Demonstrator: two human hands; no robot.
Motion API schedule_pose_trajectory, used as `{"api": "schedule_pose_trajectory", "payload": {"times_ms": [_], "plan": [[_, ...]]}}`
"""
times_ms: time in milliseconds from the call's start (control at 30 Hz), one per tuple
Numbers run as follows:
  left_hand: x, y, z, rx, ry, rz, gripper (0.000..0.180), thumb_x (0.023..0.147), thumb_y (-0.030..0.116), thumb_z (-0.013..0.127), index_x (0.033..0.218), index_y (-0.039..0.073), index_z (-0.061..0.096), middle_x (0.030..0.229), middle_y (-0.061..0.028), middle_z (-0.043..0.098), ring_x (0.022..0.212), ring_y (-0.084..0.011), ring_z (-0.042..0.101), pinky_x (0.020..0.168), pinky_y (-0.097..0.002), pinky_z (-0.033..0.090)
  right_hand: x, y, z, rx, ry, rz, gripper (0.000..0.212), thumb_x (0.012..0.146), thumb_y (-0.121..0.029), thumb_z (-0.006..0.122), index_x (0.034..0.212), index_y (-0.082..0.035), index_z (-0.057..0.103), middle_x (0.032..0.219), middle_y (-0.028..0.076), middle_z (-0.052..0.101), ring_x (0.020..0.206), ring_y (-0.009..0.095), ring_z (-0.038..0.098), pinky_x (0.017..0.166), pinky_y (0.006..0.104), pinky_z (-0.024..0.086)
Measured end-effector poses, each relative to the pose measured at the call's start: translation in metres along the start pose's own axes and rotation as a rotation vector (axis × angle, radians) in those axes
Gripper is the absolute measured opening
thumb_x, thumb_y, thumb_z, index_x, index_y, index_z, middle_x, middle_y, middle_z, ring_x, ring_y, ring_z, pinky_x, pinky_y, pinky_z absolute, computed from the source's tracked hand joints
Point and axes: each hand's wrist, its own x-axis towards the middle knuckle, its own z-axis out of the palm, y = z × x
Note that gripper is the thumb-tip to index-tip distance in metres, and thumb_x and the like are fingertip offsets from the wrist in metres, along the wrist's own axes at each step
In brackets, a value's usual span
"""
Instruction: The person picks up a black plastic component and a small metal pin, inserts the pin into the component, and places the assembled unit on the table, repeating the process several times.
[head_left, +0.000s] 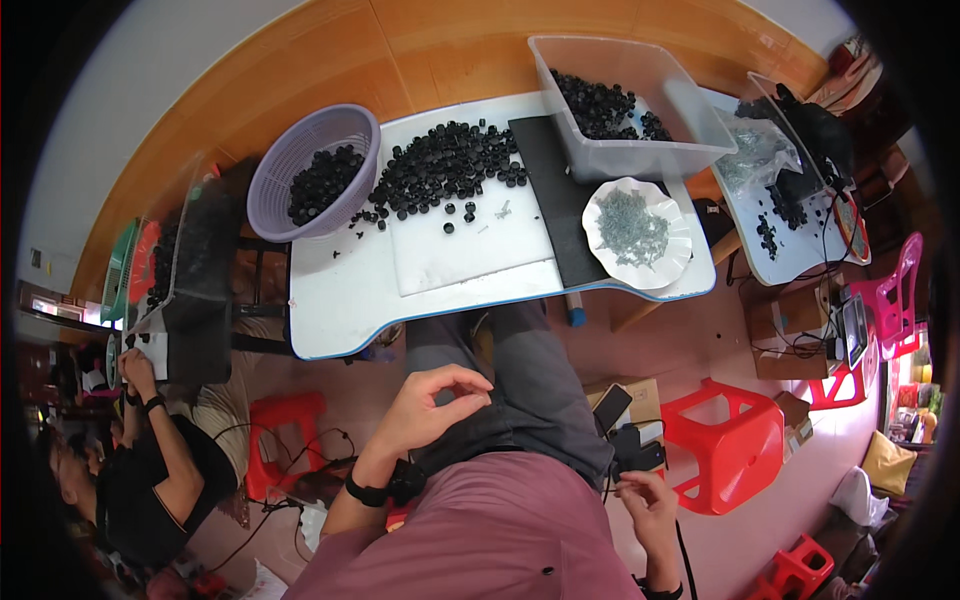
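Observation:
My left hand (pixel 432 408) hovers over my lap, its fingers curved and the thumb a little apart, with nothing visible between them. Low on the right, my right hand (pixel 650 505) hangs beside my hip with loosely bent fingers and no object seen in it. A black phone-like device (pixel 611 408) and a dark box-shaped device (pixel 637 455) are near it. In front, a white table (pixel 340 305) bears a white board (pixel 470 262), a heap of small black round caps (pixel 450 160) and a white scalloped dish (pixel 655 275) of small silvery pieces (pixel 630 227).
A purple basket (pixel 265 190) and a clear plastic bin (pixel 650 155) hold more black caps. A black mat (pixel 555 205) lies under the bin and dish. Red stools (pixel 735 450) stand at right. A co-worker (pixel 150 480) works at left. Cables (pixel 275 510) trail on the floor.

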Motion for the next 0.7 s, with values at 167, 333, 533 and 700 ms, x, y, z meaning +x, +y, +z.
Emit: {"api": "schedule_pose_trajectory", "payload": {"times_ms": [167,333,533,700], "plan": [[0.001,0.004,-0.006,-0.068,0.031,0.087,0.019,0.095,0.006,0.073,0.113,0.001,0.074,0.101,-0.0043,0.075,0.09,-0.0103,0.068,0.085,-0.0264,0.054,0.001,-0.068,-0.012,0.52,-0.344,-0.465,0.013,0.075,0.006,0.068,0.087,0.004,0.071,0.089,0.014,0.072,0.078,0.026,0.071,0.072,0.0367,0.055],[-0.018,0.01,-0.021,-0.113,0.053,0.097,0.018,0.096,0.003,0.069,0.114,0.0,0.072,0.104,-0.005,0.074,0.096,-0.011,0.069,0.088,-0.0265,0.054,0.016,-0.148,0.003,0.164,-0.282,-0.607,0.011,0.073,0.003,0.069,0.084,0.002,0.07,0.086,0.013,0.072,0.078,0.026,0.071,0.069,0.0369,0.055],[-0.033,0.004,-0.035,-0.246,0.133,0.154,0.018,0.098,0.0,0.066,0.117,-0.001,0.069,0.105,-0.008,0.073,0.1,-0.0139,0.07,0.09,-0.0274,0.055,0.002,-0.165,-0.05,-0.255,-0.158,-0.742,0.008,0.072,-0.002,0.07,0.08,-0.001,0.069,0.083,0.012,0.071,0.077,0.027,0.07,0.067,0.0373,0.054],[-0.09,-0.004,-0.044,-0.204,0.279,0.118,0.019,0.099,0.002,0.066,0.118,-0.001,0.069,0.104,-0.0072,0.073,0.099,-0.0129,0.07,0.09,-0.0268,0.055,0.0,0.098,-0.337,-0.58,-0.133,-0.942,0.007,0.071,-0.005,0.071,0.077,-0.004,0.069,0.081,0.011,0.07,0.076,0.027,0.07,0.065,0.0375,0.053]]}}
